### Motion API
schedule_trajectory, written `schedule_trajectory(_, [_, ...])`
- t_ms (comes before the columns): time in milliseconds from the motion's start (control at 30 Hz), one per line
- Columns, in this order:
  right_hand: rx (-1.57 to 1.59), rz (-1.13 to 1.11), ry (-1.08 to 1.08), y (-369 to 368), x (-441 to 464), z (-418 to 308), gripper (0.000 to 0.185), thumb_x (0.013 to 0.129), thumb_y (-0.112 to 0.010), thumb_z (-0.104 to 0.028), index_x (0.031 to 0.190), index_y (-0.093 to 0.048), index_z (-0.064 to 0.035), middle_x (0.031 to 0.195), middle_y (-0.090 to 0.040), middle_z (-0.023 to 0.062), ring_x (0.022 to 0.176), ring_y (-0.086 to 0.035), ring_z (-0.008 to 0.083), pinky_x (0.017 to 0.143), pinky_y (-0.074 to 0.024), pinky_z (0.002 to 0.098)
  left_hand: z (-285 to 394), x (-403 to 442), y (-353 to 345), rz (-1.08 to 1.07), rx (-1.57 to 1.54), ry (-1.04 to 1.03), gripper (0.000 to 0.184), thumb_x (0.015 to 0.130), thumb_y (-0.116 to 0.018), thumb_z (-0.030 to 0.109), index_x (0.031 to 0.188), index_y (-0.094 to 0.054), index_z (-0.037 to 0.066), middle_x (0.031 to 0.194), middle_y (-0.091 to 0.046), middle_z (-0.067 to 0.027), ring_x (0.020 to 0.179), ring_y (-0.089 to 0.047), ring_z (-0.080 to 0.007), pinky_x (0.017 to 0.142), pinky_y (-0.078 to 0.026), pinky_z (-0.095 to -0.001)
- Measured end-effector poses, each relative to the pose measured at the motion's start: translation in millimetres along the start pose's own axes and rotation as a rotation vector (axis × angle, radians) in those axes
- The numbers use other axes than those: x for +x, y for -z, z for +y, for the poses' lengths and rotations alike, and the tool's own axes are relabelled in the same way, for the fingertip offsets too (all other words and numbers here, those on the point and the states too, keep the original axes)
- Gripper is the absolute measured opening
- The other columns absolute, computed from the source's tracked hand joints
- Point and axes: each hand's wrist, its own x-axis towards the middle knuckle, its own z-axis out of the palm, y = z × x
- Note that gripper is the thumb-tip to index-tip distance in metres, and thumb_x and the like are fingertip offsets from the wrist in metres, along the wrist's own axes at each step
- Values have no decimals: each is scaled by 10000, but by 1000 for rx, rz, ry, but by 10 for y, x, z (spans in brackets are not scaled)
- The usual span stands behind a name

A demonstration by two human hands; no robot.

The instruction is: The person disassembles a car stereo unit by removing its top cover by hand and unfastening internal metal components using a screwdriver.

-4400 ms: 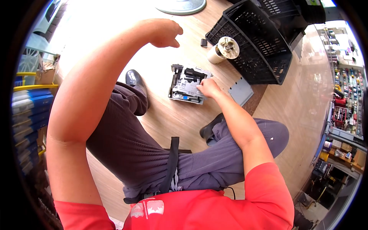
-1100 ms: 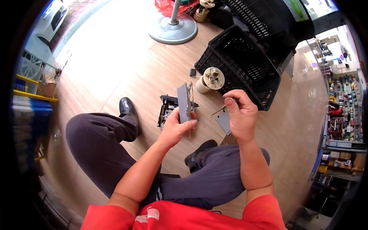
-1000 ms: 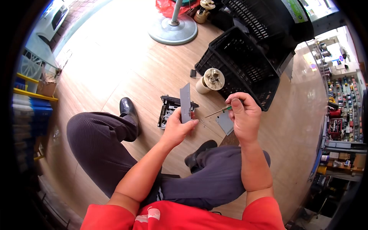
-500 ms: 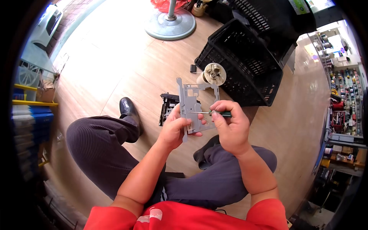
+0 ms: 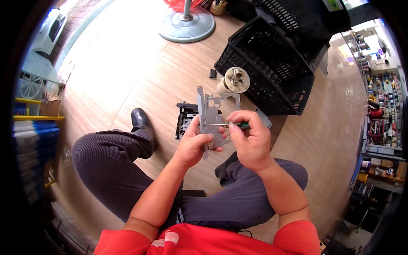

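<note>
A flat grey metal bracket with cut-outs is held up by my left hand, whose fingers and thumb grip its lower left part. My right hand pinches a screwdriver with a green handle. The shaft points left across the bracket, its tip at or close to the bracket's left side; exact contact is too small to tell. Behind the bracket, on the floor, lies a black and grey mechanism, partly hidden. A grey plate lies beyond my right hand, mostly covered by it.
A white cylindrical part stands beside a black plastic crate. A small black block lies near it. Farther off is a round grey stand base. Shelves with goods line the right; blue packages sit at the left.
The bracket, earlier on the floor mechanism and then seen nearly edge-on, now shows its broad face. My right hand has brought the screwdriver leftward onto it; the last half second shows only a slight shift left.
</note>
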Motion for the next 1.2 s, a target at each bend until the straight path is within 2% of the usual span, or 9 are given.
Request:
schedule_trajectory(300, [-75,34,-153,111,35,-30,170,908,-634,-18,1074,-613,10,906,-694,108,759,-663,130,681,-532,272,-40,-16,-35,61,119,-155,740,910,-640,33,1514,-236,172,1182,-570,-76,1115,-584,-178,773,-623,-390])
schedule_trajectory(367, [-223,-97,-237,194,96,-10,155,919,-642,-69,1048,-639,15,858,-693,111,728,-645,126,661,-509,275,-16,-9,-29,85,145,-208,739,919,-643,39,1518,-233,175,1167,-562,-63,1101,-582,-164,771,-622,-378])
schedule_trajectory(433, [-195,-141,-263,227,121,58,167,926,-651,-123,1011,-670,19,791,-687,106,703,-619,112,636,-485,272,12,-2,-15,87,185,-233,746,918,-646,35,1523,-232,178,1148,-553,-53,1083,-584,-155,769,-620,-361])
schedule_trajectory(633, [-230,-238,-352,247,126,96,211,929,-663,-168,994,-687,32,698,-649,76,653,-570,86,585,-447,262,7,7,23,207,402,-222,681,888,-694,95,1448,-309,135,1091,-560,-41,941,-585,-120,639,-585,-300])
schedule_trajectory(700, [-185,-280,-474,242,134,81,213,930,-664,-168,999,-686,32,677,-633,65,627,-545,74,566,-435,267,17,6,43,229,505,-237,653,880,-699,107,1419,-331,126,1074,-566,-39,901,-585,-118,610,-573,-291])
schedule_trajectory(833, [-198,-307,-453,192,107,116,216,932,-666,-176,999,-688,29,662,-627,60,610,-524,64,551,-427,268,78,18,71,272,602,-229,546,876,-645,73,1346,-369,104,1002,-600,-58,829,-606,-133,561,-562,-296])
schedule_trajectory(900, [-274,-267,-239,160,94,105,209,931,-669,-170,997,-685,28,660,-625,57,612,-520,62,550,-425,264,76,16,85,297,653,-232,516,875,-625,58,1327,-378,98,981,-608,-64,813,-612,-136,548,-560,-299])
schedule_trajectory(1133, [-210,-223,-274,88,21,203,171,911,-679,-121,997,-676,28,700,-641,90,638,-546,90,582,-447,280,97,-4,90,285,613,-213,461,859,-570,9,1279,-394,83,968,-618,-69,832,-634,-147,539,-560,-298])
schedule_trajectory(1200, [-263,-222,-154,96,6,147,131,900,-683,-64,1001,-679,20,727,-625,30,643,-517,51,568,-426,237,91,-1,111,260,604,-198,458,857,-561,3,1276,-393,81,969,-618,-68,840,-637,-149,537,-560,-298])
